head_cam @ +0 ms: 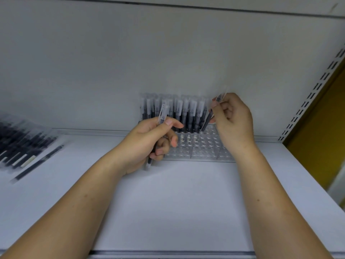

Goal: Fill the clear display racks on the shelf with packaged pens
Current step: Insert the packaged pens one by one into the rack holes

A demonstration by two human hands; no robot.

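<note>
Against the shelf (177, 202) back edge: clear display rack (197, 148), packaged pens (183, 113) upright in its back rows. At the rack's left side, left hand (149, 143) curled round a wrapped pen (162, 114). Pinched in the right hand (233, 120), a tilted pen (207, 119), tip at the rack's back right. Near the shelf's left edge, loose pens (24, 143).

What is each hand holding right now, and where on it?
Left hand grips a packaged pen around its middle. Right hand pinches a second pen by its upper part, lower tip at the clear rack.
</note>
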